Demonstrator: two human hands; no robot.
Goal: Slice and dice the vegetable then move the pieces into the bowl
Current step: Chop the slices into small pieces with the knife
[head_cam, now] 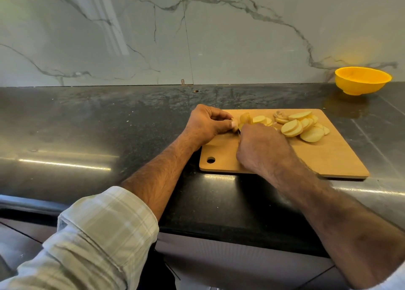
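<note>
Left hand (pixel 208 123), grip curled, pinching the last potato piece (pixel 245 119) at the cutting board's (pixel 328 156) near-left part. Right hand (pixel 262 147) closed, apparently round a knife handle, mostly hidden. Potato slices (pixel 302 126) heaped mid-board. Yellow bowl (pixel 362 81) well apart, far right on the desk (pixel 87 118).

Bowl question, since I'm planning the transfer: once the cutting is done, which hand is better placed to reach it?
Probably the right hand: the yellow bowl sits far right, beyond the cutting board, the slices' side.
</note>
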